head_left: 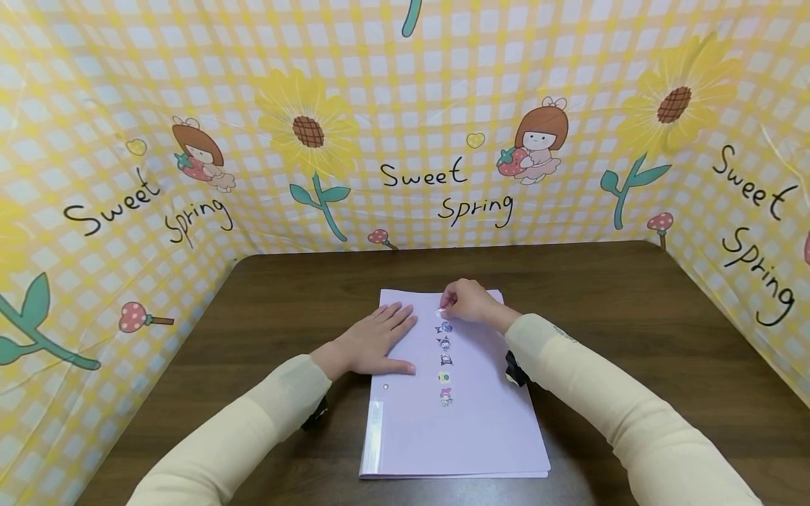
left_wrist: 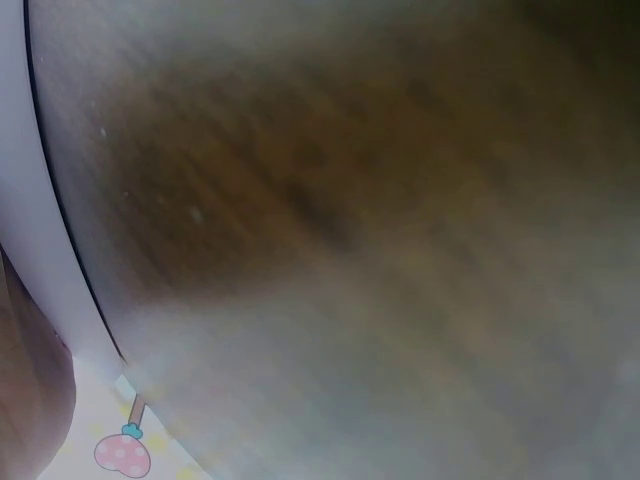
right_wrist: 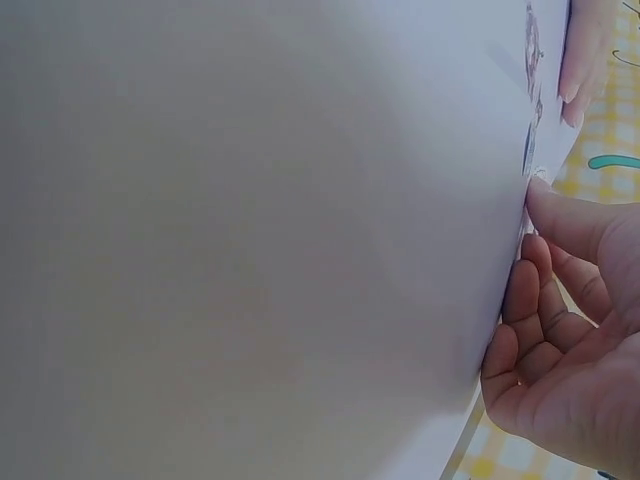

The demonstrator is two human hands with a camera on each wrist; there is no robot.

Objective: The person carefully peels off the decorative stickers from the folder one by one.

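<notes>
A pale lavender folder [head_left: 481, 429] lies on the table, with several small cartoon stickers [head_left: 446, 344] in a column down its middle. My left hand [head_left: 376, 342] rests flat on the folder's upper left part, its fingers spread and thumb straight. At the top of the column, my right hand [head_left: 473, 303] pinches a small pale sticker [head_left: 441, 313] between thumb and index finger. In the right wrist view the other fingers of the right hand [right_wrist: 575, 320] curl against the folder [right_wrist: 250, 230]. Whether the pinched sticker is stuck down, I cannot tell.
Under the folder is a dark brown wooden table [head_left: 278, 302]. A yellow checked cloth [head_left: 411, 126] with flowers and lettering hangs behind it and on both sides. The folder has a clear label strip [head_left: 374, 436] at its lower left edge.
</notes>
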